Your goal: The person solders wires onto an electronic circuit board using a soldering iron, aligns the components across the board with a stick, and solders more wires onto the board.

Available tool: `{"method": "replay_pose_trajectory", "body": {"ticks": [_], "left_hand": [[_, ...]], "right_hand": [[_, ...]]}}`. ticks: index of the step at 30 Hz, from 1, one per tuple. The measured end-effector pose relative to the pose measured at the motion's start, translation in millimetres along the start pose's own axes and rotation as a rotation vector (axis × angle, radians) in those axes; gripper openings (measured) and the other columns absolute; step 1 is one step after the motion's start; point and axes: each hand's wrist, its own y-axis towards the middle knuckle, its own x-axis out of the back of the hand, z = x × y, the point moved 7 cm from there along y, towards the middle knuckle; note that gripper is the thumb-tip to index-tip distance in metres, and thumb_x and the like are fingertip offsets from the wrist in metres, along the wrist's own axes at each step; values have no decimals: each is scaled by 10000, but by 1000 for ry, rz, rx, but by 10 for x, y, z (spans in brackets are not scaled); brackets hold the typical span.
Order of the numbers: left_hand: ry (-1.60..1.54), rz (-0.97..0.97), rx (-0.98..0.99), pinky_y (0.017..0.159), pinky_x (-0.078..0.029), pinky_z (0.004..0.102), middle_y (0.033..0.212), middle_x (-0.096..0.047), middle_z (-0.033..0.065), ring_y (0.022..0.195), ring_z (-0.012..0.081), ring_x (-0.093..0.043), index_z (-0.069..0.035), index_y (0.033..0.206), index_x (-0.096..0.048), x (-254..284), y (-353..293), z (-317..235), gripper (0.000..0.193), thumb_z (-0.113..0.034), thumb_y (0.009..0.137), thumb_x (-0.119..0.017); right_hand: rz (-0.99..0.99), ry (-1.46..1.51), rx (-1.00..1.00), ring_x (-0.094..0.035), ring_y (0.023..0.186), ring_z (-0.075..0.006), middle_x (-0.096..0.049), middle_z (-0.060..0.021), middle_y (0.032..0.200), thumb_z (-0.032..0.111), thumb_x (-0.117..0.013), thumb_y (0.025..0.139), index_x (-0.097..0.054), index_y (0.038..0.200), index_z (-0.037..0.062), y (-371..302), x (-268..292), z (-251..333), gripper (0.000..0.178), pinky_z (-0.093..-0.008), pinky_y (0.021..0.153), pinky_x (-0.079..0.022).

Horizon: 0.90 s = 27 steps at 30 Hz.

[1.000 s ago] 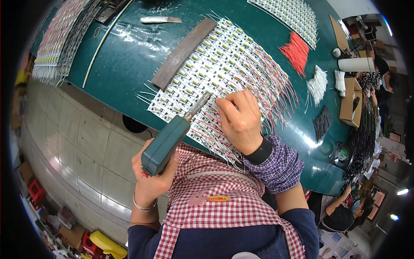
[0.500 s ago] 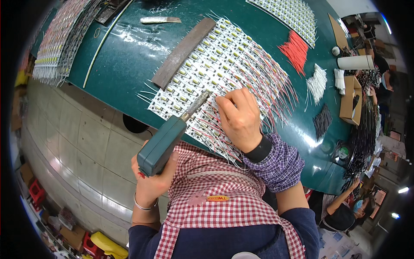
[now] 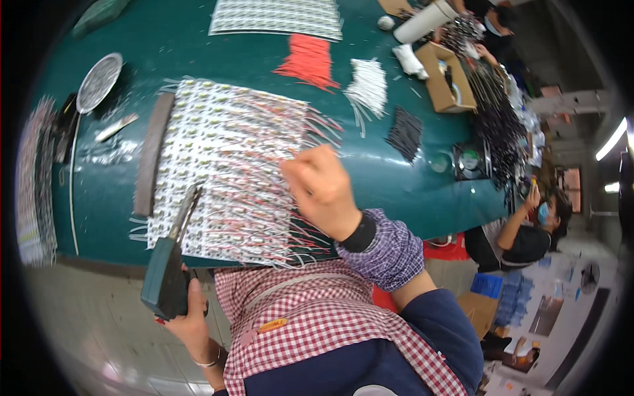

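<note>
At the lower left of the white component panel point(image 3: 188, 132), the left hand point(image 3: 191, 318) grips a green soldering gun point(image 3: 162, 277), whose tip point(image 3: 197, 189) reaches over the panel, contact unclear. The right hand point(image 3: 321, 191) curls above the panel's right side; whether it pinches anything cannot be told. Good work likely means steadying the tip, clear of the panel's loose wires point(image 3: 257, 148).

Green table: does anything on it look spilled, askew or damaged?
Nothing looks clearly spilled or damaged. Slightly untidy: the pile of white wires has a few ends straggling out below. Blur hides finer faults on the board sheet.
</note>
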Motion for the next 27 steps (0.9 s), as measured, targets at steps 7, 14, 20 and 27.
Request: {"method": "replay_pose_trajectory", "body": {"ticks": [7, 14, 20, 27], "left_hand": [[6, 98, 3, 475, -393, 210, 1024, -672, 118, 561, 67, -509, 83, 1191, -588, -119, 172, -30, 344, 31, 866, -689], [-28, 83, -56, 468, -388, 214, 1009, -674, 118, 553, 75, -511, 93, 1172, -595, -174, 114, -106, 335, 40, 855, -692], [-33, 71, -56, 457, -389, 219, 1009, -695, 123, 523, 75, -509, 105, 1177, -592, -150, 42, -61, 346, 80, 840, -670], [-23, 6, 1, 471, -393, 212, 952, -699, 81, 527, 60, -512, 64, 1154, -654, -39, 14, -4, 349, 72, 810, -712]], "right_hand": [[-223, -698, -424, -565, 939, -311, -607, -112, 960, 46, -721, 792, -692, 948, 45, -878, 1270, -1299, 159, -416, 803, -473], [-288, -626, -540, -563, 932, -311, -613, -111, 929, 106, -747, 814, -692, 901, 38, -927, 1409, -1918, 124, -404, 811, -467], [-284, -585, -556, -559, 897, -310, -606, -97, 876, 62, -724, 818, -660, 845, 42, -906, 1387, -1983, 72, -410, 789, -458], [-301, -657, -406, -598, 874, -314, -644, -110, 883, 43, -672, 842, -656, 877, 52, -792, 1372, -1795, 40, -405, 776, -475]]}}
